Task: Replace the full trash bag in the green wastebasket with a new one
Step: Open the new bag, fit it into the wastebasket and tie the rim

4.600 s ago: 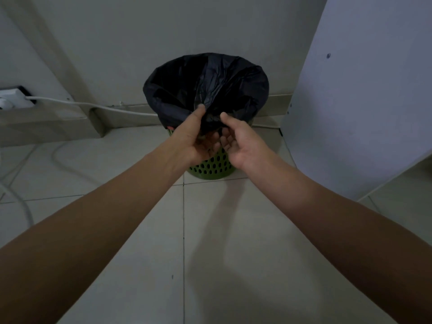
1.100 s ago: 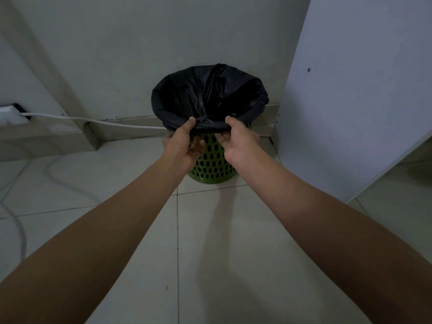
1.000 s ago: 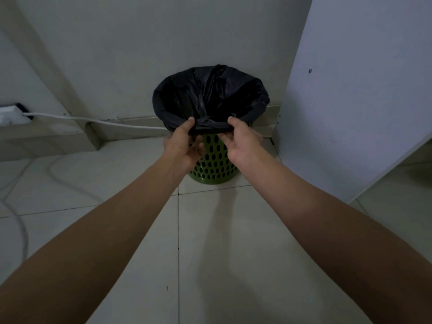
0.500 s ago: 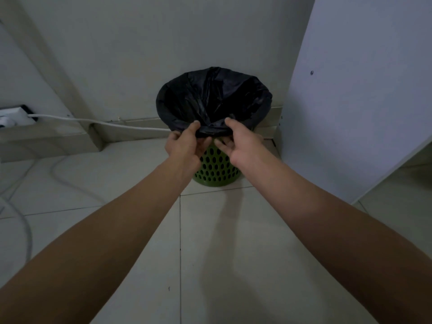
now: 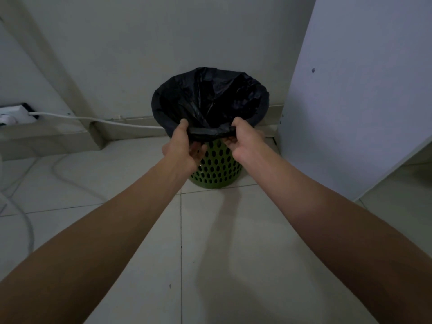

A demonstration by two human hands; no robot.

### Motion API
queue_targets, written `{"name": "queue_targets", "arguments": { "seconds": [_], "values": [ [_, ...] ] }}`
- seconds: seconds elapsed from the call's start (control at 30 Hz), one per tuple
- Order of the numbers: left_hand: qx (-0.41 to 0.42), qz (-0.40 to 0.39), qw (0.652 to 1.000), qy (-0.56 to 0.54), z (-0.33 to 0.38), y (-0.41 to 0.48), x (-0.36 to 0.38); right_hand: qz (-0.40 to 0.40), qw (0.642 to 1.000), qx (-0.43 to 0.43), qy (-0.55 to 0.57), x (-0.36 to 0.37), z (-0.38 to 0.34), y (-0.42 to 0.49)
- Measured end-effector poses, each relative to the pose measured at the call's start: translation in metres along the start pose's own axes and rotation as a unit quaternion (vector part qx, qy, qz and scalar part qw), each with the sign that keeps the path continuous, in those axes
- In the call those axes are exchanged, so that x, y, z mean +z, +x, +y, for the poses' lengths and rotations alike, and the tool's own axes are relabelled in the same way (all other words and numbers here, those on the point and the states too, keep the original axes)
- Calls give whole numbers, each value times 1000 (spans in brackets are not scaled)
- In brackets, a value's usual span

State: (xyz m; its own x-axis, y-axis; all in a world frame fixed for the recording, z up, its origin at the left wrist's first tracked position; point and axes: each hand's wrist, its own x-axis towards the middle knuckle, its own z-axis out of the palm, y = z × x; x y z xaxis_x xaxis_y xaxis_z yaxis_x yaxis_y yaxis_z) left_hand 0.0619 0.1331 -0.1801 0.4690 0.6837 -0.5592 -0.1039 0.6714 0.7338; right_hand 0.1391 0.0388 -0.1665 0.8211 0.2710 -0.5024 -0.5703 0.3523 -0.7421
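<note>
A green perforated wastebasket [image 5: 216,170] stands on the tiled floor against the wall. A black trash bag [image 5: 210,99] lines it, its mouth spread wide over the rim and its edge folded down outside. My left hand [image 5: 181,149] pinches the bag's near edge at the left, thumb on top. My right hand [image 5: 243,141] pinches the same near edge at the right. Between the two hands the edge is rolled into a tight dark band. The inside of the bag is too dark to see.
A white panel [image 5: 360,94] stands close on the basket's right. A white cable [image 5: 98,119] runs along the skirting from a power strip [image 5: 14,113] at the left; more cable loops lie on the floor [image 5: 210,253] at the far left.
Both hands stay on the bag's near edge and have spread a little further apart along the rim. The folded edge between them now looks rolled tighter.
</note>
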Motion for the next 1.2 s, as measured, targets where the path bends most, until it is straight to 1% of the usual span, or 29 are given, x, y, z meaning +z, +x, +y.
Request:
{"name": "queue_targets", "arguments": {
  "seconds": [0.1,0.2,0.37,0.5,0.7,0.8,0.93,1.07,1.13,1.2],
  "values": [
    [5,-9,1000,-22,4,4,-4,-30,999,-1,28,-4,-3,3],
    [14,-17,999,-48,4,8,-7,-52,996,-20,64,-8,-4,6],
    [42,-39,998,-36,-7,9,-8,-97,986,-20,132,-19,-1,11],
    [60,-20,997,-51,-14,7,-6,-85,984,-10,159,-19,6,15],
    [59,-3,994,-93,-15,14,-1,-57,986,-14,158,-11,8,15],
    [39,5,995,-95,-8,15,3,-49,988,-11,149,-9,5,13],
    [16,17,997,-68,0,19,5,-36,990,-2,134,-6,2,9],
    [24,-1,999,-47,4,21,4,-50,997,22,50,1,0,-1],
    [21,-13,999,-35,7,18,5,-53,997,26,44,5,2,-4],
    [43,-4,999,-22,11,16,6,-53,997,16,60,8,4,-4]
  ]
}}
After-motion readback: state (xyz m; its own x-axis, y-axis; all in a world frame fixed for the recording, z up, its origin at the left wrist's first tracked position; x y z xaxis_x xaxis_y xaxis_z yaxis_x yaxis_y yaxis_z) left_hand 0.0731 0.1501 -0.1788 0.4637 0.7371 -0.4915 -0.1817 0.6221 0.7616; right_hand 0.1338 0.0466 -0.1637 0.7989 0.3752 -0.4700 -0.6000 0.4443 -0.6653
